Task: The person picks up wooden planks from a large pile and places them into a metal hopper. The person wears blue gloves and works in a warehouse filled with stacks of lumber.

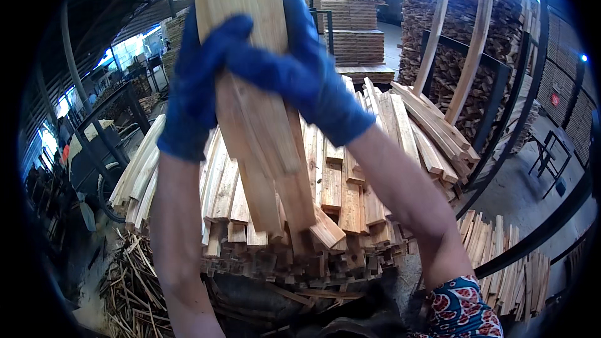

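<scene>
Both my hands wear blue work gloves and grip a small bundle of pale wooden boards (253, 119), raised in front of me. My left hand (203, 78) wraps round the left edge, its fingers folded over the front. From the right side my right hand (285, 66) closes on the same boards, fingers across their face; both gloves are slightly blurred. The boards run away from me at a steep tilt, their near ends uneven. Below and behind them lies a big stack of sawn wooden strips (335, 188), partly hidden by the boards and my arms.
Black metal frame bars (494, 100) and upright wooden posts (479, 44) stand to the right. Behind are tall stacked wood piles (463, 25) and layered pallets (354, 31). Thin offcuts (134, 288) lie on the floor at lower left; more strips (507, 269) sit at lower right.
</scene>
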Action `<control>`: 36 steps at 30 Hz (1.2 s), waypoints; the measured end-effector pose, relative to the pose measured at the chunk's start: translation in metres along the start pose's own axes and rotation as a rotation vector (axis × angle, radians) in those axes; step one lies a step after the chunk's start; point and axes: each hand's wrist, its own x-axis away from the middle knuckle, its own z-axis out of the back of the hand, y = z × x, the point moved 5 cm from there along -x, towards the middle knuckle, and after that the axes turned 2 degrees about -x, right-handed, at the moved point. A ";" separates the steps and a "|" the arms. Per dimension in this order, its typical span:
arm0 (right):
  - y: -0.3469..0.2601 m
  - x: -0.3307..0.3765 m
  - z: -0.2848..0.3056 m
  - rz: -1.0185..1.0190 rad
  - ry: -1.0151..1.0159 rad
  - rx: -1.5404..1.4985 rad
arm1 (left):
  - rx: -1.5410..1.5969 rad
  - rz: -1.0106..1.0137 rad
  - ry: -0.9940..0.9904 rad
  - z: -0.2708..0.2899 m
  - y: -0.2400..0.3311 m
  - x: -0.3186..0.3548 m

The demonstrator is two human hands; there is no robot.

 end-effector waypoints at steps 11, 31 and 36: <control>0.078 0.133 0.016 -0.307 -0.093 -0.018 | 0.128 0.446 0.105 -0.028 -0.113 0.115; -0.011 0.098 0.253 -0.726 0.054 0.182 | 0.748 0.690 0.037 -0.270 -0.171 -0.006; -0.078 0.109 0.338 -0.490 0.226 0.580 | 0.633 0.859 -0.078 -0.359 -0.213 -0.024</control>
